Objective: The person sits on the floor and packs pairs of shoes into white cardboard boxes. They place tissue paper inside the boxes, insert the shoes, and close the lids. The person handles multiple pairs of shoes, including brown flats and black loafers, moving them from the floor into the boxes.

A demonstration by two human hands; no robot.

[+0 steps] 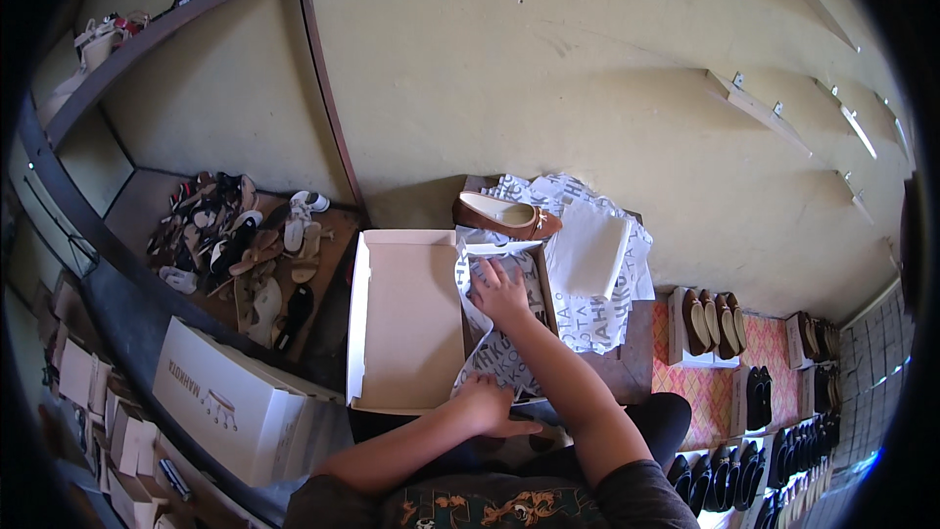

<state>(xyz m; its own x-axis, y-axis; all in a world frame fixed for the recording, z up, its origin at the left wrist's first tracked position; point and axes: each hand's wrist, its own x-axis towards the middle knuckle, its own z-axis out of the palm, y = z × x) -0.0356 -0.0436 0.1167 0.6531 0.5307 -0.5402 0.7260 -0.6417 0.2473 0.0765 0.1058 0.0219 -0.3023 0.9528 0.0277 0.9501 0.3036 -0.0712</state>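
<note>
Head view: right hand, fingers spread, is resting on printed tissue paper inside the shoebox; left hand is lying nearer the body, its grip indiscernible. Lining is seemingly part-done; the brown flat is sitting beyond the right hand, unboxed.

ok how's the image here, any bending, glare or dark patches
Head view: the upper-left shelf bows with the lens, and the corners go black; in the head view, a bluish glare streaks the lower right rim; also head view, right hand and left hand look fairly sharp.
</note>
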